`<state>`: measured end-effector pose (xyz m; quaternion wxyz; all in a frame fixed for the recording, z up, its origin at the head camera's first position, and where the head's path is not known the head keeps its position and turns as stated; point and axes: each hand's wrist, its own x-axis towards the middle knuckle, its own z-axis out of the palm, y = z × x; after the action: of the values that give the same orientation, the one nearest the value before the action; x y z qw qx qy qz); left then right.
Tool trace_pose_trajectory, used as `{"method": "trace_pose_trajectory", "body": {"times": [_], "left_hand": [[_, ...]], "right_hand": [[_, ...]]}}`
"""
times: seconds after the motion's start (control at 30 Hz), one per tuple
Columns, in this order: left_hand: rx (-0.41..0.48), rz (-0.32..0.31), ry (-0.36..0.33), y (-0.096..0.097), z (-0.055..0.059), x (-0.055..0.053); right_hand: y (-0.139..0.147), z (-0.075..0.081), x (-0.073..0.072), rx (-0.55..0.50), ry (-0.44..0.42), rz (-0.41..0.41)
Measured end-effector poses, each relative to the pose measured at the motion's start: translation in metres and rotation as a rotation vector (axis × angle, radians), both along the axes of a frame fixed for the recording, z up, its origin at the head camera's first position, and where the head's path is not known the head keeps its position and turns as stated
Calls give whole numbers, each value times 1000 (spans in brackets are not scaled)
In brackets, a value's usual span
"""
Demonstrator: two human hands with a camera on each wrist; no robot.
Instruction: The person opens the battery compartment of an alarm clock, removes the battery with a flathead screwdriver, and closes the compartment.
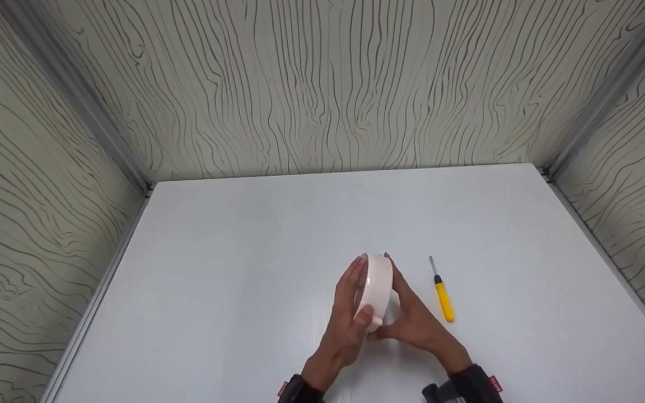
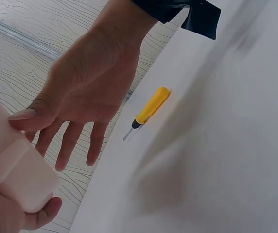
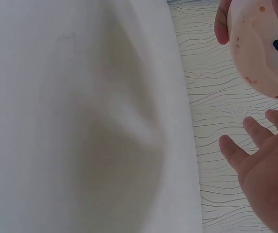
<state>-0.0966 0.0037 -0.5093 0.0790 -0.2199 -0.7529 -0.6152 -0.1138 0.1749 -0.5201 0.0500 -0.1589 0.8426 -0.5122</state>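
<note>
In the head view, the left hand (image 1: 346, 330) grips a round white piece (image 1: 378, 285), its thumb on the rim and its fingers along the left face. The right hand (image 1: 415, 323) is at the opposite side, thumb low and fingers reaching up along the piece. The piece is raised above the counter (image 1: 216, 268), tilted on edge, a little closer to the right edge than the left. A screwdriver (image 1: 444, 296) with a yellow handle lies between the right hand and the counter's right edge, blade toward the far edge. Wood-grain panels (image 1: 322, 84) stand behind the far edge and along both sides. Both wrists wear black bands (image 1: 471, 383).

In the left wrist view, the left hand holds the piece at the lower left; the right hand has its thumb against it and its other fingers extended and spread. The screwdriver rests near the counter's edge.

In the right wrist view, the piece shows a recessed face with a dark spot and reddish marks, the right hand's spread fingers just below it
</note>
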Motion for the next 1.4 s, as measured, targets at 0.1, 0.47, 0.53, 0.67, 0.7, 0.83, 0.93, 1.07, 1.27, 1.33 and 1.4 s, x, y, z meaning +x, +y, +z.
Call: {"method": "trace_pose_trajectory", "body": {"times": [0.1,0.47,0.53,0.67,0.7,0.83,0.93,1.07,1.27,1.33,1.4], "left_hand": [[27,-20,-21,2,-1,0],[151,-92,-125,1,2,4],[161,-114,-158,-1,1,4],[124,-146,-195,-7,-1,4],[112,-151,-205,-9,-1,5],[49,-150,-177,-18,1,4],[7,-124,-157,-24,5,3],[-62,-68,-99,-32,10,2],[-135,-13,6,-41,12,-1],[-196,8,38,-43,12,-2],[-264,20,66,-45,12,-3]], "right_hand": [[0,1,1,-16,-26,19],[-3,-1,3,-112,103,92],[-4,-1,4,-113,123,81],[-5,2,4,-99,163,50],[-4,2,4,-95,171,44],[-1,6,4,-80,222,20],[2,8,3,-30,265,0],[4,10,2,63,290,-11],[8,15,2,84,249,4],[9,17,2,99,237,13],[10,18,2,126,239,28]]}}
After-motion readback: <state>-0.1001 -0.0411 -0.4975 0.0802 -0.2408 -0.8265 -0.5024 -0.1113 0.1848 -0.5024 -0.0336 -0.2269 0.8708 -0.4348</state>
